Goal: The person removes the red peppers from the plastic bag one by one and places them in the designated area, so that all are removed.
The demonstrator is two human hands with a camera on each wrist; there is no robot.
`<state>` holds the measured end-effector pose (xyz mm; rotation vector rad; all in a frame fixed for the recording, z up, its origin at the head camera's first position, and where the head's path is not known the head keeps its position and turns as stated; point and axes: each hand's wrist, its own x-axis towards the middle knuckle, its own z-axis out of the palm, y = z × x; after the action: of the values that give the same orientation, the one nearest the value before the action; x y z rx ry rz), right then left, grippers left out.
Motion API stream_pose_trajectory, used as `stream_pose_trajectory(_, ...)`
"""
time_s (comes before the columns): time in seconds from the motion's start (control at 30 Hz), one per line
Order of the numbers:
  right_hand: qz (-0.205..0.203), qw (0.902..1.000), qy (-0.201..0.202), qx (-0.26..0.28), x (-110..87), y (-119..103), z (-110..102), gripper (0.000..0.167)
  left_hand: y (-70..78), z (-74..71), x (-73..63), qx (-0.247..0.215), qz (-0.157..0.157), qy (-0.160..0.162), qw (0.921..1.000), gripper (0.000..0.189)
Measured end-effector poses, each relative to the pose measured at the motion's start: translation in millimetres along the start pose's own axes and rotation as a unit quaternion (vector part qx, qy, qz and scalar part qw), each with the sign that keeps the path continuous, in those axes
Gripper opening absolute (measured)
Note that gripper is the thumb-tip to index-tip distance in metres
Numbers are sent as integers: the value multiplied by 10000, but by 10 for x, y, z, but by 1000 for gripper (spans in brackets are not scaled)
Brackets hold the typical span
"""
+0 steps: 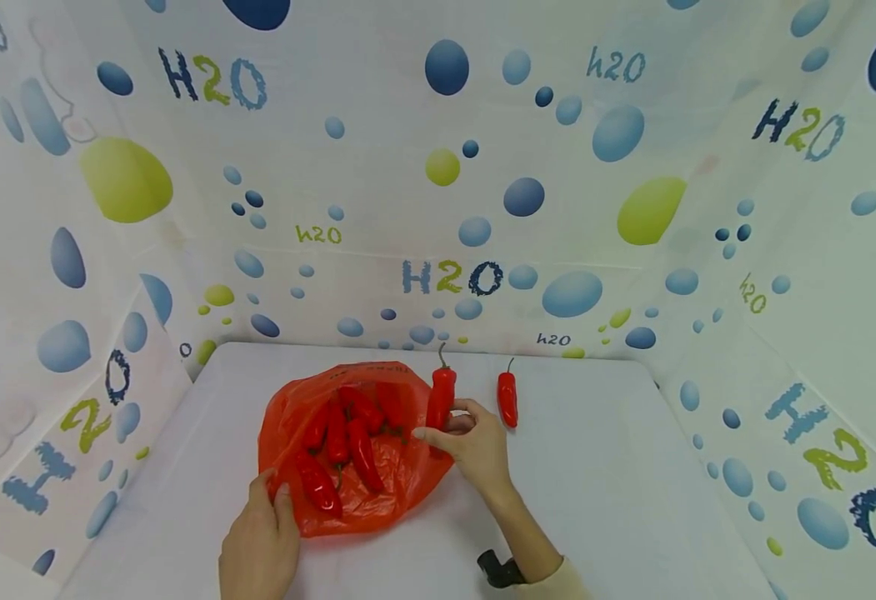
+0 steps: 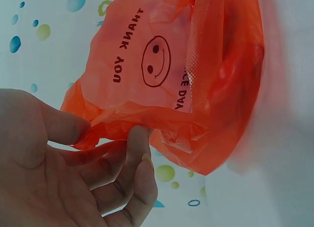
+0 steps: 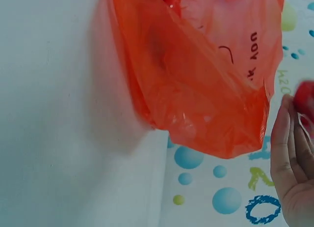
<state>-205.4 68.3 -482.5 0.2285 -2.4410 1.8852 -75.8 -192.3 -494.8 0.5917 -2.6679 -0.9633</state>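
A red plastic bag (image 1: 400, 500) lies with its mouth spread on the white table, several red peppers (image 1: 362, 454) inside it. My left hand (image 1: 259, 537) pinches the bag's near left rim between thumb and fingers; the left wrist view shows the bunched plastic in that hand (image 2: 103, 163). At the bag's right edge, my right hand (image 1: 475, 442) holds one red pepper (image 1: 442, 396) upright, stem up. The right wrist view catches only part of this pepper (image 3: 305, 97) beside the fingers. Another red pepper (image 1: 508, 398) lies on the table, to the right and behind that hand.
The white table (image 1: 595, 467) ends at a back wall and two side walls of white sheeting (image 1: 377, 167) printed with blue and green drops. A black strap-like device (image 1: 499, 570) sits at my right wrist, near the cream sleeve (image 1: 558, 583).
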Motion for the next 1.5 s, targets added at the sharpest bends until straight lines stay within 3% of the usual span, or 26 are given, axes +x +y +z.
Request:
stream_pose_trajectory(0.13,-271,9989,303,-213,27,60,-32,42,1,-5,-4,6,-18,-15,10000,47)
stream_pose_trajectory(0.23,-384,9984,421,-48,45,88,-54,40,6,-12,-2,8,-21,-25,10000,48)
stream_pose_trajectory(0.53,-181,9952,777,562,99,102,-121,35,13,-13,-2,-3,-41,-54,10000,48)
stream_pose_trajectory(0.97,-441,9901,1208,-563,219,216,-279,29,20,-11,-2,14,-80,-17,10000,49)
stream_pose_trajectory(1.33,-225,9906,1254,-502,277,378,-447,41,31,-4,8,36,-78,-107,9999,49)
stream_pose_trajectory(1.5,-34,9861,1502,-707,314,446,-527,43,41,-4,-2,64,-97,-86,9999,50)
